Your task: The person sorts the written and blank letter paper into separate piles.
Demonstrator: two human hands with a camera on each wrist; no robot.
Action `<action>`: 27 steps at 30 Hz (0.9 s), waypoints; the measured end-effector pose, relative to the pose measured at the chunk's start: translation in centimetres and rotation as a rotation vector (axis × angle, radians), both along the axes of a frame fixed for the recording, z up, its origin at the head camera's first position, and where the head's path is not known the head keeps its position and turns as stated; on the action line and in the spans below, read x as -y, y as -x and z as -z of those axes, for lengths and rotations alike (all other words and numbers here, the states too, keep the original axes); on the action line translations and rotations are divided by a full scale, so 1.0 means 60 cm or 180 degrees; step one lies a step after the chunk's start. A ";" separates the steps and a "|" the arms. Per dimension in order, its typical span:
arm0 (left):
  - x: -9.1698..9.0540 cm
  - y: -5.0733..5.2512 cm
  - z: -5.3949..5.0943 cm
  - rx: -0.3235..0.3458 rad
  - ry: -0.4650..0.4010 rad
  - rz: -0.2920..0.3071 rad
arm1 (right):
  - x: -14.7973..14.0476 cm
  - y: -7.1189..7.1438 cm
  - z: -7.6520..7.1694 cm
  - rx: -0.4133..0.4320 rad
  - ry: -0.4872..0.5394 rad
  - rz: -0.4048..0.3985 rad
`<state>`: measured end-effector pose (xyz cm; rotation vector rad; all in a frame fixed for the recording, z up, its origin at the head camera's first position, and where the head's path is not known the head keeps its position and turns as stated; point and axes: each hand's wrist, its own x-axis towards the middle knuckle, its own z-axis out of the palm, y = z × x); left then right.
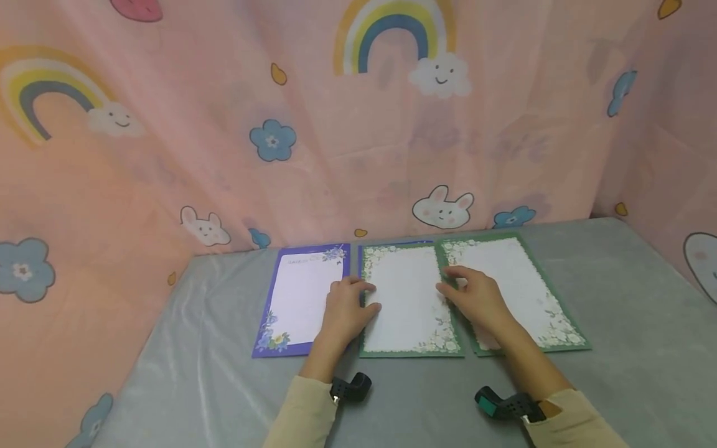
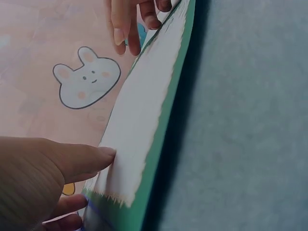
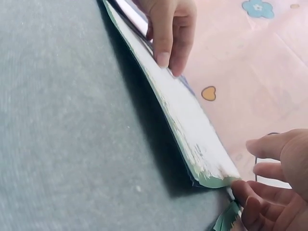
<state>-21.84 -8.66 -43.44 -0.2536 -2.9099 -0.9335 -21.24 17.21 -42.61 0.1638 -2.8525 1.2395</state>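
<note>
A sheet of paper with a green floral border (image 1: 400,298) lies in the middle of the table, and purple edging shows from beneath its top and left side. At its left edge is my left hand (image 1: 346,309), thumb and forefinger spread apart. In the left wrist view the thumb (image 2: 91,159) rests over the paper's edge. My right hand (image 1: 476,298) is at the opposite edge, between this sheet and a second green-bordered sheet (image 1: 510,286). Its lower fingers (image 3: 269,192) touch the edge in the right wrist view, with the thumb apart. Neither hand visibly pinches anything.
A purple-bordered sheet (image 1: 305,298) with blue flowers lies at the left, partly behind my left hand. Grey cloth (image 1: 414,398) covers the table. Behind hangs a pink curtain (image 1: 347,155) printed with rainbows and rabbits. Each wrist wears a black strap (image 1: 350,387).
</note>
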 end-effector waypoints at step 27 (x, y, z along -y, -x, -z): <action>0.003 0.002 0.002 -0.0077 0.0110 0.0050 | -0.001 -0.001 0.007 -0.0034 0.0371 0.0039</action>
